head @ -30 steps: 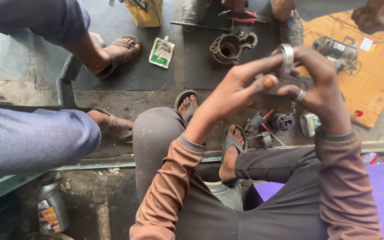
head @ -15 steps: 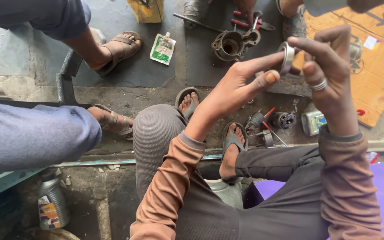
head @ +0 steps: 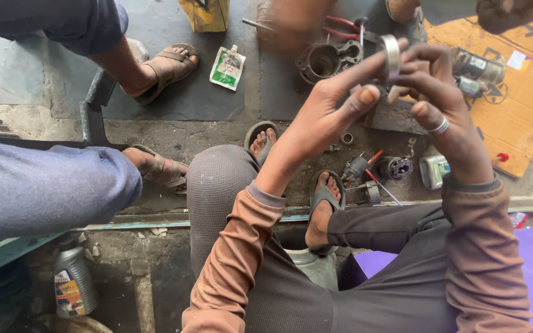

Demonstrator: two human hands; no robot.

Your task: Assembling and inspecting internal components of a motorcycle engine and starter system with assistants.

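Both hands were raised in front of the seated person, above the floor and its scatter of parts. Between them sat a metal ring (head: 392,55), seen edge-on. Left hand (head: 325,111) was open, fingers stretched out toward the ring, the index fingertip touching its left face and the thumb just below it. Right hand (head: 439,102), a band on one finger, was curled around the ring from the other side, fingertips pinching its right face and rim. So the ring was held at the fingertips of both hands, well above the floor.

Directly behind the hands on the floor lay a grey housing (head: 328,60) with red-handled pliers (head: 343,28) beside it. Farther right a motor (head: 479,68) rested on orange cardboard (head: 525,117). Below the hands, near the person's sandalled foot (head: 323,203), lay a small bearing (head: 347,138), a gear part (head: 396,167) and a screwdriver (head: 377,184). A green sachet (head: 227,66) lay toward the floor's far left, near another person's sandal (head: 168,69). A bottle (head: 73,282) stood at the lower left.
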